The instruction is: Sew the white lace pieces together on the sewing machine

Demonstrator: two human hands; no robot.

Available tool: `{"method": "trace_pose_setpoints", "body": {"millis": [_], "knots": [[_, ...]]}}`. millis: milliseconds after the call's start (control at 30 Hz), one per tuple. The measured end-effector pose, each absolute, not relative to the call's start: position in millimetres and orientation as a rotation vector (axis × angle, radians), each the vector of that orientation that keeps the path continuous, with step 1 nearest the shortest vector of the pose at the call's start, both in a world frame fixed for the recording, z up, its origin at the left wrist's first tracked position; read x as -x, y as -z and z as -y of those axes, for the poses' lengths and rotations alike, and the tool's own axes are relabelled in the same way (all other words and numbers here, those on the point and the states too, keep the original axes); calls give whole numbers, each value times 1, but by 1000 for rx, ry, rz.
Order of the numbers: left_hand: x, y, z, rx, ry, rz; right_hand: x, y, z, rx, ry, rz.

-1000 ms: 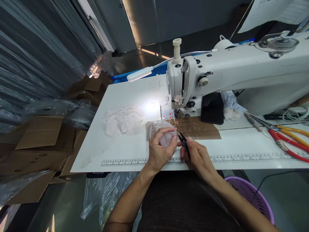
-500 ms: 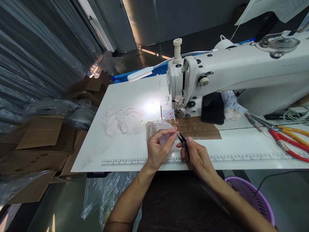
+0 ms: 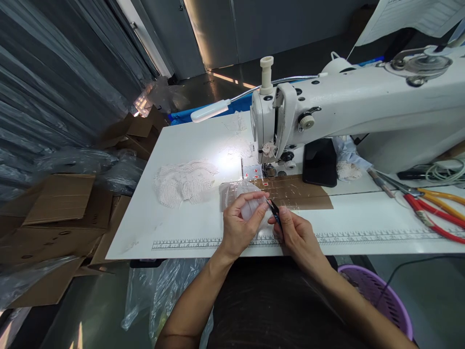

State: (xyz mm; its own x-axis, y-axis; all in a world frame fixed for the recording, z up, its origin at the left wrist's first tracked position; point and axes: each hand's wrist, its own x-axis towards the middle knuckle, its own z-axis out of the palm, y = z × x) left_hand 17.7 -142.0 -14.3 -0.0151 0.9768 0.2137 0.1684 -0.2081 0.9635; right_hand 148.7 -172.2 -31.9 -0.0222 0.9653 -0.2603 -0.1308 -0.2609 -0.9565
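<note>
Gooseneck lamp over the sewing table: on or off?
On. The gooseneck lamp throws a bright glare patch on the white table beside the lace pile.

The person is wearing no sleeves that are showing: both forearms are coming up bare from the near edge. The left hand (image 3: 238,225) and right hand (image 3: 298,237) are bare, without gloves, rings or watch. A dark garment is covering the lap.
</note>
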Motion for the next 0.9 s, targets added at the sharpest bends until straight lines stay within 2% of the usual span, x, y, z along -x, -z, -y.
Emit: {"method": "trace_pose_setpoints", "body": {"millis": [900], "knots": [[-18, 16, 143, -1597, -1288, -1213, -146, 40, 172, 1228, -1468, 941]]}}
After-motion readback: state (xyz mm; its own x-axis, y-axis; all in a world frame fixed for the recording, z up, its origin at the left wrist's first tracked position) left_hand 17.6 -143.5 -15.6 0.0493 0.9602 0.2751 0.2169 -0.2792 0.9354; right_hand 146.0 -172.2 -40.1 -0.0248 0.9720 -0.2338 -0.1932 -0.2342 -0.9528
